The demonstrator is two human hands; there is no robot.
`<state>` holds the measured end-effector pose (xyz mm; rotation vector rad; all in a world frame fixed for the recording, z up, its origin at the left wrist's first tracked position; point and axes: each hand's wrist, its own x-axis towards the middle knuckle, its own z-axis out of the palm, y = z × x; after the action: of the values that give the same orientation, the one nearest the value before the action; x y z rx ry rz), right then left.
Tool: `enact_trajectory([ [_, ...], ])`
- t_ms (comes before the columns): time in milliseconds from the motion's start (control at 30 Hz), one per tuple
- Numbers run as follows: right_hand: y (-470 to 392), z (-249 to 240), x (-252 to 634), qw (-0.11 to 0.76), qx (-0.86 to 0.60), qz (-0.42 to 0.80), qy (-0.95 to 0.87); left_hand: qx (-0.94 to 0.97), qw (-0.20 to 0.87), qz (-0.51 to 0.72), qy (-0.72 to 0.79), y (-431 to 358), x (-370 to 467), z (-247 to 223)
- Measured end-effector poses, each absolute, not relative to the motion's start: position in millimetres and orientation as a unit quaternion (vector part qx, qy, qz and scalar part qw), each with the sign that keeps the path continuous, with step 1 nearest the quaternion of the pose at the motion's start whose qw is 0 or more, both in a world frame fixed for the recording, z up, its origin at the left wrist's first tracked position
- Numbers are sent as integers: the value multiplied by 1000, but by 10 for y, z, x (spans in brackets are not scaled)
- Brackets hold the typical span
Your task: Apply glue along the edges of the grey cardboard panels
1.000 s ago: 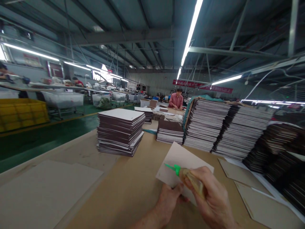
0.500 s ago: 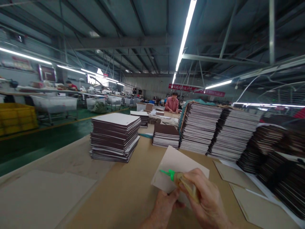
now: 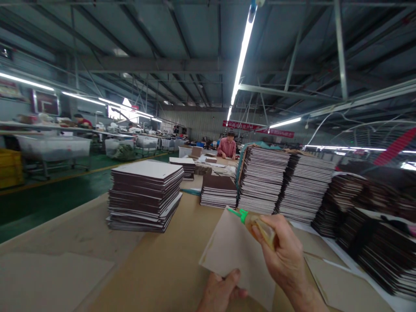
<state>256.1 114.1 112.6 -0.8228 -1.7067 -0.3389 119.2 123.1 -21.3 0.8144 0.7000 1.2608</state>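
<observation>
My right hand (image 3: 284,249) is wrapped round a glue bottle (image 3: 264,232), a squeezable one with amber liquid inside and a green nozzle. The nozzle tip is at the far corner of a pale board (image 3: 232,249); whether it touches is unclear. Along the board's left edge runs a thin glossy line. My left hand (image 3: 222,290) grips the near left edge of the board, thumb on top and fingers partly hidden beneath. The board is held at an angle over the brown tabletop (image 3: 156,277).
Left of the board stands a stack of dark-and-white panels (image 3: 144,195). Taller panel stacks (image 3: 264,177) rise behind, and dark bundles (image 3: 380,242) lie at right. Loose boards (image 3: 351,281) rest beside my right arm. A person in a pink shirt (image 3: 226,147) works farther back.
The glue bottle's nozzle has moved from the board's left side to its far corner. The board has turned in my left hand. The whole view has shifted slightly.
</observation>
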Motion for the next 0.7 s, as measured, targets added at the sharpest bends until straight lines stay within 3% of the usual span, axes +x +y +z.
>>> enact_trajectory([
  [167,1100,1115,2566,510,-346,-110,-779,341,674,568,327,1305,1221,-331],
  [333,1091,1137,2577,524,-336,-165,-765,350,679,563,316,1325,1227,-387],
  [467,1060,1120,2538,474,-337,-139,-802,350,680,563,312,1326,1221,-394],
  [700,1074,1123,2568,496,-353,-153,-778,355,680,557,318,1311,1216,-336],
])
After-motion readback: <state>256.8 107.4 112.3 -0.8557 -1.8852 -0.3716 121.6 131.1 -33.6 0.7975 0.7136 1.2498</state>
